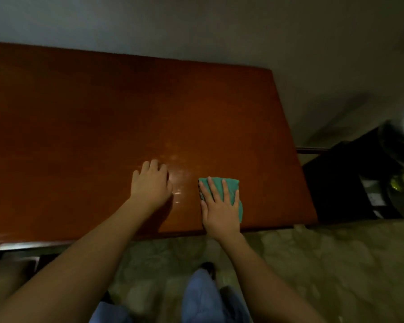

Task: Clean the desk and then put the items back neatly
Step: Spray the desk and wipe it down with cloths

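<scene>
Right hand (219, 206) lies flat, fingers spread and straight, pressing a green cloth (231, 187) onto the table (79, 124), near the front edge toward the right end. Cloth sticks out past the fingertips and along the hand's right side; the rest is hidden under the palm.

Left hand (151, 183) rests on the table just left of the cloth, apart from it, palm down w/ fingers bent at the knuckles, holding nothing. Between the 2 hands sits a shiny wet-looking patch (179, 183) on the reddish-brown wood, w/ light glinting off it.

Both forearms are bare, reaching in from the bottom of view. Below the table edge: blue trouser legs (203, 297) and a dark shoe (208, 268) on a mottled greenish floor (313, 264).

Right of the table stands a dark piece of furniture (341, 180) w/ blurred stuff on it, too smeared to tell what. Grey wall (196, 24) runs behind the table.
</scene>
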A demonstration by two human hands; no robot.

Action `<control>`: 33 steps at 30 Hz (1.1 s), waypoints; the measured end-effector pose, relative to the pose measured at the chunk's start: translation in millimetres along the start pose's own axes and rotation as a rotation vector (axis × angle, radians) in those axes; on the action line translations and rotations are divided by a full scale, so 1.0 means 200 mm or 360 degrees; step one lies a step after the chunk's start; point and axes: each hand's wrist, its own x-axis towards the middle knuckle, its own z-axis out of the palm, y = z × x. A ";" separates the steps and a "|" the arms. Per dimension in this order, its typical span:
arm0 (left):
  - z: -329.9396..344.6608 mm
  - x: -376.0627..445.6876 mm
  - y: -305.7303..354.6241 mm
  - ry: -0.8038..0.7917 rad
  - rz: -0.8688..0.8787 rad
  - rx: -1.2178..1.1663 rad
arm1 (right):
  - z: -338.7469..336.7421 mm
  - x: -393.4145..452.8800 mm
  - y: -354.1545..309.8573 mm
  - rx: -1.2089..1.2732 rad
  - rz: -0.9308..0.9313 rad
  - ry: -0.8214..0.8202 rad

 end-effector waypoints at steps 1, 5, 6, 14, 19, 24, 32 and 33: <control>0.01 0.02 0.11 -0.0012 0.0025 0.0013 | -0.01 0.00 0.10 0.0003 0.0019 0.0001; 0.05 0.12 0.49 -0.0074 0.0123 0.0030 | -0.06 -0.02 0.49 0.0045 0.0119 0.0070; 0.06 0.13 0.57 -0.0089 0.0146 0.0043 | -0.07 -0.03 0.58 0.0061 0.0154 0.0091; 0.05 0.23 1.03 -0.0176 0.0295 0.0147 | -0.13 -0.07 1.01 0.0098 0.0322 0.0076; 0.02 0.22 1.15 -0.0201 0.0378 0.0182 | -0.17 -0.10 1.11 0.0098 0.0371 0.0088; -0.03 0.23 1.15 -0.0195 0.0480 0.0197 | -0.21 -0.11 1.11 0.0217 0.0392 0.0178; -0.20 0.28 1.22 -0.0185 0.0664 0.0253 | -0.28 -0.24 1.16 0.0490 0.0590 0.0167; -0.22 0.28 1.25 -0.0186 0.0710 0.0262 | -0.29 -0.26 1.17 0.0510 0.0580 0.0163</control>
